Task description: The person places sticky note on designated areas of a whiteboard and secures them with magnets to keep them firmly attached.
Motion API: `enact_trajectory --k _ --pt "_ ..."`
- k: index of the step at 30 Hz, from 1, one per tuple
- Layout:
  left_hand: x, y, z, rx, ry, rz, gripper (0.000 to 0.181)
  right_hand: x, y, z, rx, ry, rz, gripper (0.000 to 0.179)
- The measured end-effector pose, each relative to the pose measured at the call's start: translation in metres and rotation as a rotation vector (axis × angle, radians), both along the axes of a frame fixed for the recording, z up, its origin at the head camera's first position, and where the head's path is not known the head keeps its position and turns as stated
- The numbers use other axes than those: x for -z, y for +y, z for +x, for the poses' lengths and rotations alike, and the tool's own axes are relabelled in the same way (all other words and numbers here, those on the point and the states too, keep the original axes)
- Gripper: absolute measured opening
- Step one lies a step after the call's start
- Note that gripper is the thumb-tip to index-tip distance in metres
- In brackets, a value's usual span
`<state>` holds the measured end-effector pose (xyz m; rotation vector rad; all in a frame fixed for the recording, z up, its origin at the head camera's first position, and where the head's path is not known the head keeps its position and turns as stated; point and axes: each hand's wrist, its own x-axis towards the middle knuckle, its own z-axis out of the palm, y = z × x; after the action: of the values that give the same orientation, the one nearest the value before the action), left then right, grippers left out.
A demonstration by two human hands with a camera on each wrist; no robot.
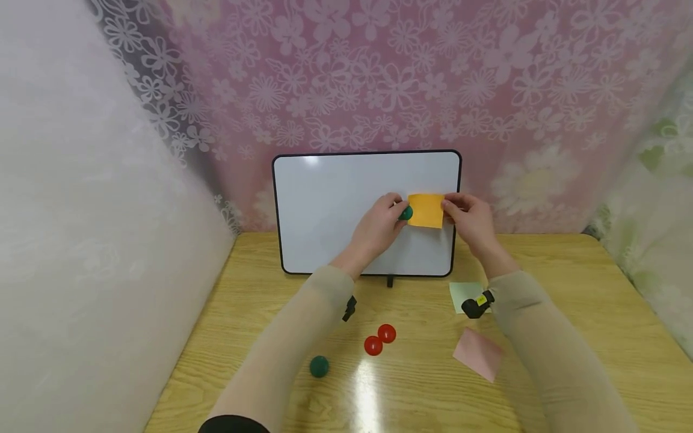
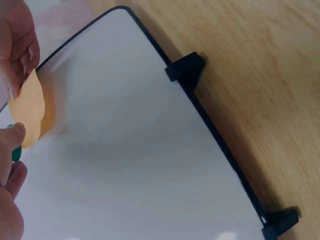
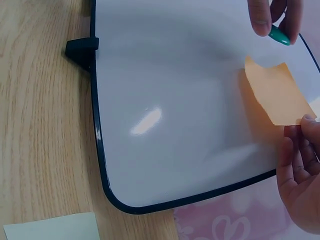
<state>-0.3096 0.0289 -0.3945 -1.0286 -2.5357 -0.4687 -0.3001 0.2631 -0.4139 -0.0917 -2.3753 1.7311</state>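
Observation:
A black-framed whiteboard point(image 1: 335, 216) stands upright at the back of the table. My left hand point(image 1: 377, 227) pinches a round green magnet point(image 1: 406, 213) beside the left edge of an orange paper note point(image 1: 426, 211). With thumb and fingers, my right hand point(image 1: 471, 221) holds that note by its right edge. In the right wrist view the note point(image 3: 278, 94) curves away from the board's surface, its left end a little apart from the magnet point(image 3: 279, 35). Part of the magnet is hidden behind the left fingers.
Two red magnets point(image 1: 379, 340) and another green magnet point(image 1: 319, 366) lie on the wooden table point(image 1: 260, 313). A pale green note point(image 1: 462, 294) lies partly under the right wrist camera's view line, with a pink note point(image 1: 479, 355) nearer. Small black feet point(image 2: 187, 69) support the board.

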Motion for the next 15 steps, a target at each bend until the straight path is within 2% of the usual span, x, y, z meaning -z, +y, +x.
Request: enact_trajectory --k 5,10,15 --pt "-0.006 0.004 -0.008 -0.006 0.024 0.041 0.041 0.001 0.001 -0.004 0.007 0.001 -0.019 0.044" --pt "-0.009 0.011 -0.013 -0.026 0.019 0.025 0.043 0.001 -0.001 -0.007 0.015 -0.001 -0.019 0.041" --pt "-0.015 0.017 -0.013 -0.041 0.031 0.008 0.044 0.001 -0.005 -0.011 0.02 0.037 -0.039 0.04"
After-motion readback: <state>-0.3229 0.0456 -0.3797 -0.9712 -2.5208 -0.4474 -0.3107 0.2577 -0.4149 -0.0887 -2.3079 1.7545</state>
